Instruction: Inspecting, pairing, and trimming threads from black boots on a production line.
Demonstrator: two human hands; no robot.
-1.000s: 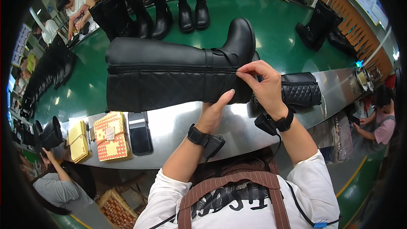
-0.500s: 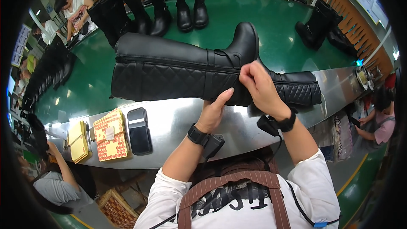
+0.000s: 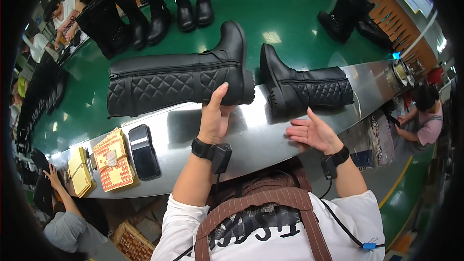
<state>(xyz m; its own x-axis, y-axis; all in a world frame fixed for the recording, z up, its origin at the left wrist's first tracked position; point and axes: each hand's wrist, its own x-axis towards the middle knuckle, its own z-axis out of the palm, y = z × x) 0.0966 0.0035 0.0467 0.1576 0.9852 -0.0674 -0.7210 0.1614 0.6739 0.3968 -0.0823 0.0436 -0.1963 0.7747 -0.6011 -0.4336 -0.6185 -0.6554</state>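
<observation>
- We see the quilted boot (image 3: 162,87) beyond and left of our left hand (image 3: 215,121), its long axis running left to right, sole end rightmost
- Our left hand is closed about its ankle, thumb on the quilted side, fingers mostly hidden
- The second boot (image 3: 316,89) lies on the surface (image 3: 261,140), lengthwise left to right, just beyond our nearer right hand (image 3: 316,133)
- Our right hand is spread wide, holding nothing

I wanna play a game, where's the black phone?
In the head view, the black phone lies to the left on the metal counter, just right of the red-patterned yellow bundle, lower in the picture than the held boot.
</observation>
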